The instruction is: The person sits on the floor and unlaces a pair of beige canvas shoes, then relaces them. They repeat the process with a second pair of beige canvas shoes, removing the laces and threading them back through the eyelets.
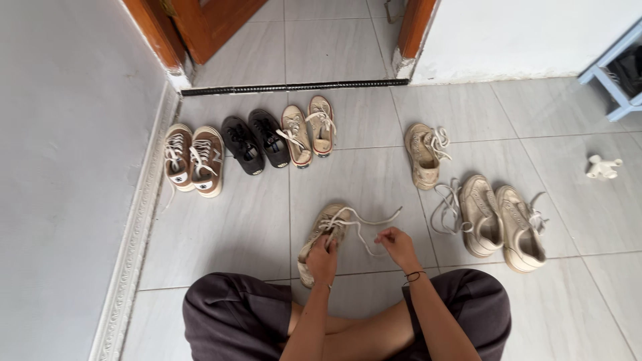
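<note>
A worn beige lace-up sneaker lies on the tiled floor right in front of my crossed legs. My left hand rests on its near end and pinches one of its white laces. My right hand is just to the right of the shoe, fingers closed on another white lace that loops across the floor. A dark band circles my right wrist.
Along the wall stand a brown pair, a black pair and a beige pair. A single beige shoe and a cream pair lie to the right. A white crumpled object, blue shelf and doorway track lie beyond.
</note>
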